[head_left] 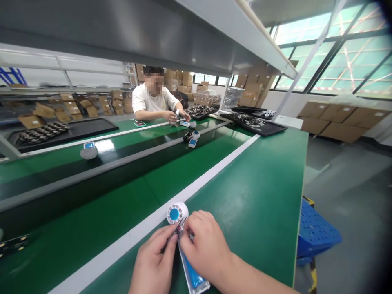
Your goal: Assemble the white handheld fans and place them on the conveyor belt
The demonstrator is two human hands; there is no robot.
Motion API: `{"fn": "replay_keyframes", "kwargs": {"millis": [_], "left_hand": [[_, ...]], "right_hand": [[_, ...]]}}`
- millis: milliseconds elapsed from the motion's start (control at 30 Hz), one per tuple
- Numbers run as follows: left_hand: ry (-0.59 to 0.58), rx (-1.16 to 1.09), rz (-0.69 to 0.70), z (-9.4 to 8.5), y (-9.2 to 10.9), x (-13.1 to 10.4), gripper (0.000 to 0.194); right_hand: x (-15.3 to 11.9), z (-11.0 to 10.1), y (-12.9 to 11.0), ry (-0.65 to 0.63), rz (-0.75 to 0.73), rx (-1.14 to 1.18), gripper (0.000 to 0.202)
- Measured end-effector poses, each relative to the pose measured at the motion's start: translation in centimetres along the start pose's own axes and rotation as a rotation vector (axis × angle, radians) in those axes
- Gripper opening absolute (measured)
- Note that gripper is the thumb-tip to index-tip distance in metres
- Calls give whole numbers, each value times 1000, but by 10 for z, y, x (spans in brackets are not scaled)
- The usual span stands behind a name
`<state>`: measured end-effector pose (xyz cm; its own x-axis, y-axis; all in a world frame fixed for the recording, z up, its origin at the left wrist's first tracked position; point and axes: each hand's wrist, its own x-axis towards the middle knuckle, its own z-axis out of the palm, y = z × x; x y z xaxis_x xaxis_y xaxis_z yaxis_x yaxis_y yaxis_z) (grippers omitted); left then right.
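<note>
A white handheld device lies on the near green tabletop, its round vented head (177, 213) with a blue centre pointing away from me. Its handle (193, 277) carries a long blue block and runs back under my right hand. Between thumb and fingers, my left hand (154, 259) pinches a small dark circuit board (174, 236), held tilted just below the head. My right hand (206, 241) is closed against the board's other side, over the handle. What its fingertips grip is hidden.
Across the conveyor line (131, 204), a co-worker (154, 100) handles a similar device. More white devices (193, 139) sit on the line. Black trays (255, 122) of parts stand at the far end. A shelf (147, 28) hangs overhead; a blue basket (317, 228) is right.
</note>
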<state>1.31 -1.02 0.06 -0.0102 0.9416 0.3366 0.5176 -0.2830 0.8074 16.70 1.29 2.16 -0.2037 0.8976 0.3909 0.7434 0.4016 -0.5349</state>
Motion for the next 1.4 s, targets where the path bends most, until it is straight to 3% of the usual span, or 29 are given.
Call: {"fn": "replay_keyframes", "kwargs": {"millis": [367,733,833,1000,1200,1400], "left_hand": [[5,115,337,-7,-7,3,26],[-18,77,236,-9,-6,5,19],[-44,60,208,-10,-7,6,17],[-82,56,286,-13,-12,7,24],[-111,74,254,-17,-5,9,23],[-145,56,242,-22,0,12,25]], "right_hand": [[-2,4,5,43,-39,2,16],[-2,4,0,8,139,179,16],[-4,3,1,22,100,181,16],[-4,3,5,31,44,203,16],[-3,2,5,40,3,210,15],[-6,1,-3,-11,54,147,14]]}}
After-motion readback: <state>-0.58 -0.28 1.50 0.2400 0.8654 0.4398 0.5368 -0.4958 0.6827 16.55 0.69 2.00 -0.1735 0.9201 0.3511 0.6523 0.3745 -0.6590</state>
